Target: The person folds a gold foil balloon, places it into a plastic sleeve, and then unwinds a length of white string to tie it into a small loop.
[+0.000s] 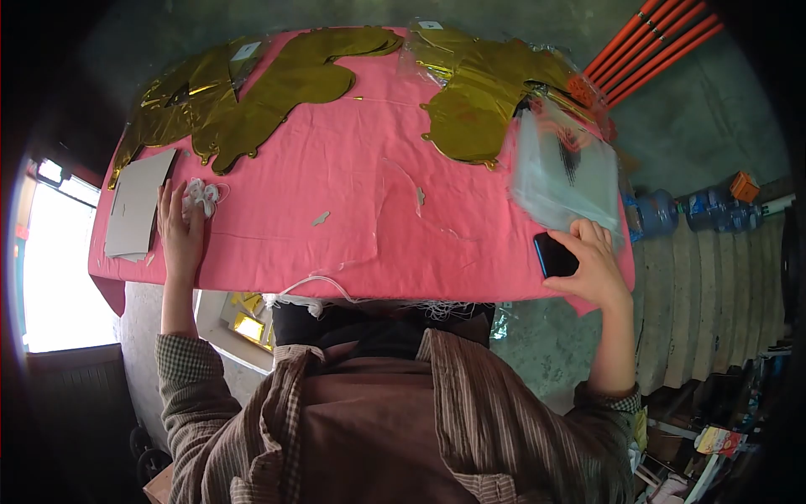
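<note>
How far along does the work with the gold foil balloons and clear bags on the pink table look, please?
Early, it seems. Flat gold foil balloons lie unbagged on the pink cloth; others sit by clear wrapping. In hand: the right hand grips a dark phone beside blurred clear bags; the left hand rests flat by white string and grey card. Left: the loose balloons.

clear plastic bags motion-blurred, black phone partly hidden under right hand
</note>
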`<state>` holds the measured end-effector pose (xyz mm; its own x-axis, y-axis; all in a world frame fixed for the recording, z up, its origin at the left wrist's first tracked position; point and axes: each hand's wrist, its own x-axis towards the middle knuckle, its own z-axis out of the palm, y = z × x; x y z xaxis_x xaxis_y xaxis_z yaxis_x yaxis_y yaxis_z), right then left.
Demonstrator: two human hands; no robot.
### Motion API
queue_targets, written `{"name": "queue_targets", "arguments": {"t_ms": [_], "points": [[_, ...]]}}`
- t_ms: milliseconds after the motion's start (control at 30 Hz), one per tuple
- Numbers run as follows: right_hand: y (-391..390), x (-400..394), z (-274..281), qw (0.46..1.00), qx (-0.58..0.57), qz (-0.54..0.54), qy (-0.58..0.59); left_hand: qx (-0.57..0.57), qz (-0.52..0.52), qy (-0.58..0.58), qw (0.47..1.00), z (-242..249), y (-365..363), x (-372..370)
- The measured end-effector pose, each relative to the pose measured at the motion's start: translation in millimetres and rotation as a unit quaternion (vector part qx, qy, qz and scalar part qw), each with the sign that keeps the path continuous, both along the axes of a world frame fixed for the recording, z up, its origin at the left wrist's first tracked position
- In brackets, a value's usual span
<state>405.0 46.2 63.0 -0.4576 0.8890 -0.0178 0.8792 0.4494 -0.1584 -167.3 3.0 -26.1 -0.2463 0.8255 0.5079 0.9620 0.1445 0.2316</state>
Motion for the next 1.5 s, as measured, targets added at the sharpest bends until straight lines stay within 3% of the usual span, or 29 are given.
{"name": "queue_targets", "arguments": {"t_ms": [267,900,1100,1500], "points": [[9,3,2,0.993,-0.107,0.002,-0.054,-0.004,0.004,0.007,1.0,0,-1,0],[12,-63,-26,0.996,-0.004,0.062,0.069,-0.001,-0.002,0.006,1.0,-1,0,-1],[13,-48,-7,0.999,-0.004,0.047,-0.007,-0.002,-0.001,-0.007,1.0,0,-1,0],[19,-46,-9,0.996,-0.042,0.077,-0.006,-0.005,-0.004,-0.002,1.0,1,0,0]]}}
